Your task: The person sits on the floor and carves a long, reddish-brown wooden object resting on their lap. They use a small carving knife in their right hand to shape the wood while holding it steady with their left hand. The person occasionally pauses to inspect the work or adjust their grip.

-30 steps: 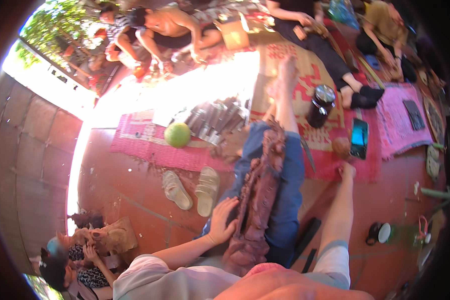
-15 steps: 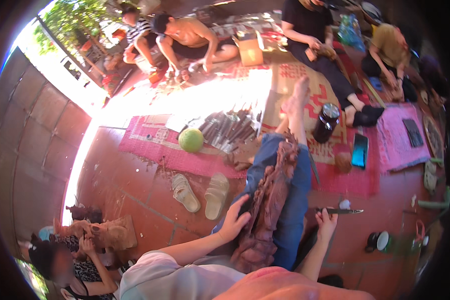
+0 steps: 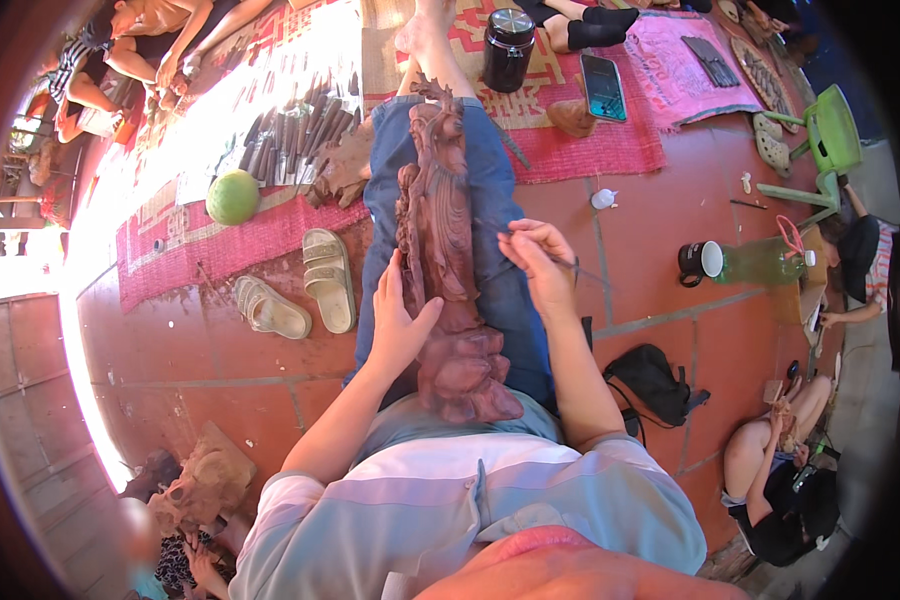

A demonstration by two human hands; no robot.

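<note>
A reddish-brown carved wooden statue (image 3: 448,215) lies lengthwise over my jeans-clad legs, its rocky base against my lap and its branching top toward my feet. My left hand (image 3: 400,320) rests against the statue's left side above the base, fingers stretched out and the thumb apart across the wood. Just right of the statue, my right hand (image 3: 542,262) is closed, pinching a thin dark carving tool (image 3: 590,275). The tool's rear end sticks out on the right; its tip is too small to make out clearly. The right hand is apart from the base.
Many carving tools (image 3: 295,135) lie on the mat left of my legs, near a green round fruit (image 3: 232,197) and sandals (image 3: 328,285). A dark jar (image 3: 509,50), a phone (image 3: 603,88), a mug (image 3: 700,262) and a green stool (image 3: 832,135) are rightward. Other people sit around.
My view has shifted, so the scene sits higher and further left. My right hand has brought the carving tool from out at the right in toward the statue. My left hand stays on the wood.
</note>
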